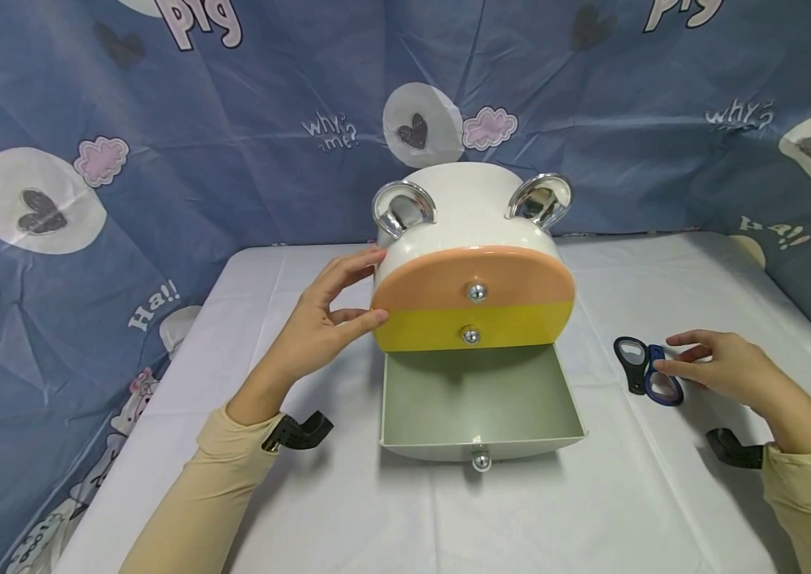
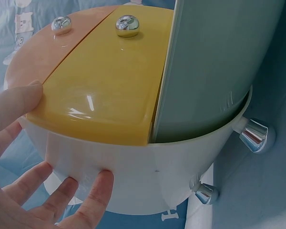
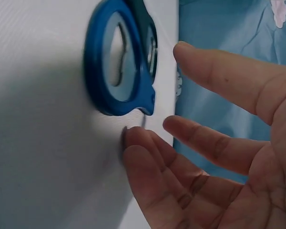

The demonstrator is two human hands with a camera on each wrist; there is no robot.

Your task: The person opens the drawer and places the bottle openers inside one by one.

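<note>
A rounded white storage box (image 1: 473, 199) stands with its orange and yellow drawers closed. Its bottom green drawer (image 1: 480, 399) is pulled out, with nothing inside. My left hand (image 1: 326, 311) rests against the box's left side. In the left wrist view, its thumb touches the front by the orange-yellow seam and its extended fingers lie on the white wall (image 2: 138, 167). To the right lie a black bottle opener (image 1: 636, 376) and a blue bottle opener (image 1: 672, 400), side by side. Over the blue one hovers my right hand (image 1: 735, 367), thumb and fingers apart, holding nothing.
The box has two shiny ear-shaped feet (image 1: 405, 209) on top and round silver knobs (image 1: 477, 292) on its drawers. A white cloth (image 1: 290, 510) covers the table. Behind hangs a blue printed curtain (image 1: 269, 183). Each wrist wears a black mount (image 1: 297, 432).
</note>
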